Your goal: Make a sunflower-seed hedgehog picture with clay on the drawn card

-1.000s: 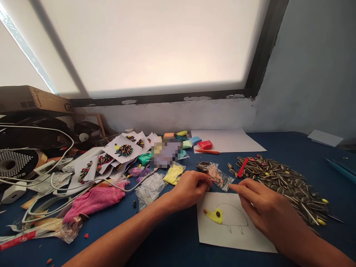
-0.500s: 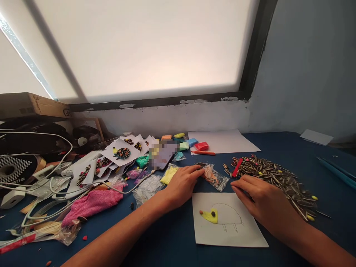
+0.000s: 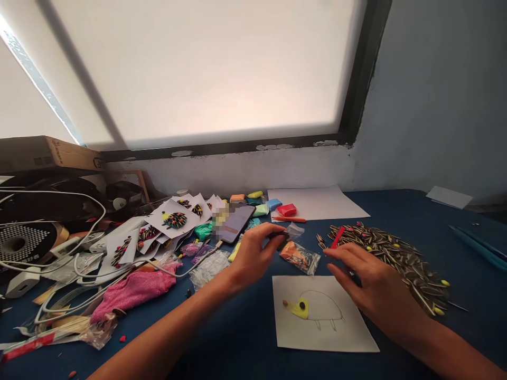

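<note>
My left hand point(image 3: 257, 253) pinches a small clear plastic bag point(image 3: 293, 231) with something dark in its near end. Just below it lies another clear bag holding orange clay point(image 3: 295, 254). My right hand point(image 3: 364, 274) hovers between the seed pile and the drawing, thumb and forefinger apart; whether its curled fingers cover anything is hidden. A white paper sheet point(image 3: 289, 335) in front of me bears a pencil outline of a hedgehog. Yellow clay point(image 3: 304, 310) fills its face, with a dark round eye and a brown nose.
Striped sunflower seeds point(image 3: 392, 253) are heaped at the right, with a red strip point(image 3: 338, 237) at the near-left edge. Finished seed pictures point(image 3: 174, 217), a phone point(image 3: 236, 224), a white cable point(image 3: 190, 272), pink cloth point(image 3: 137, 290) and clay packets point(image 3: 287, 210) crowd the left and back.
My left hand has picked up the small bag with dark contents, rising off the table and drawing slightly left. The orange clay bag is more exposed. My right thumb and forefinger have spread apart.
</note>
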Demonstrator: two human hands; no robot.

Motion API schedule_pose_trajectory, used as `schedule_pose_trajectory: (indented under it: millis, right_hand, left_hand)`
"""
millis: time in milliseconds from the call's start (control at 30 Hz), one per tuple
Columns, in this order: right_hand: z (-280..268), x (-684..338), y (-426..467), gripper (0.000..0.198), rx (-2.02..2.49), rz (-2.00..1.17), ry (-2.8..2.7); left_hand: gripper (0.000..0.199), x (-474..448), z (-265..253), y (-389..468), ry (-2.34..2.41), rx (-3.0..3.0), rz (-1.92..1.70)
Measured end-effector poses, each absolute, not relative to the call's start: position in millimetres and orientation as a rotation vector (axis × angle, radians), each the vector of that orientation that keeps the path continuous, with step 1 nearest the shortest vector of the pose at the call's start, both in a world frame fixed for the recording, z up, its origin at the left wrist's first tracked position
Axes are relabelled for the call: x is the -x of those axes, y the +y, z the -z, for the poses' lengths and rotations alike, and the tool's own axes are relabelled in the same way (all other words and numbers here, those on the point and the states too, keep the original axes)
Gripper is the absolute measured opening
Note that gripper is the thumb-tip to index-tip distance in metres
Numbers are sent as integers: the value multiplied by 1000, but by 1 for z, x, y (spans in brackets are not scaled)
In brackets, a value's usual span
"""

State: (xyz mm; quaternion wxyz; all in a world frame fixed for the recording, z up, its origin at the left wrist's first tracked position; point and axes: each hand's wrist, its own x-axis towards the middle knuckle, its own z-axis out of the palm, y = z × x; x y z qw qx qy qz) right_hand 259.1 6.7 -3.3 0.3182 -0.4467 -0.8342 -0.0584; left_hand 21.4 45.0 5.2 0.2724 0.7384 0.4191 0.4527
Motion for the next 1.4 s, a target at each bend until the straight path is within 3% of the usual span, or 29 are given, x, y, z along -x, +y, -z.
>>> schedule_pose_trajectory:
  millis: [133,267,400,567,833,933,1000,1200,1400]
  right_hand:
    - [-10,-252,-2,47,1231,-267,-1969]
    - [-21,-244,-10,30,1246,-749,-1931]
    - [-24,-242,-11,34,1285,-870,-1801]
    - [-25,-242,-8,37,1277,-1054,-1711]
    - [-24,-246,-3,38,1288,-1184,-1689]
    - [-25,-252,2,43,1351,-1082,-1516]
    - [-24,-257,6,46,1389,-1007,-1417]
    - [-19,-259,14,58,1424,-1015,-1385]
    - [-17,-257,17,57,1434,-1053,-1419]
  left_hand:
    - [15,-33,-25,27,861,-1659,-982]
    - [20,-40,-27,17,716,-1499,-821]
    - [34,-38,-23,20,645,-1408,-785]
    - [26,-33,-19,28,750,-1462,-856]
    - [22,-30,-18,33,696,-1363,-978]
    - [31,-25,-15,39,747,-1468,-1064]
    - [26,-23,-9,42,935,-1738,-1148]
    - [29,-22,7,38,939,-2759,-464]
    - [32,-16,16,42,1148,-2788,-498]
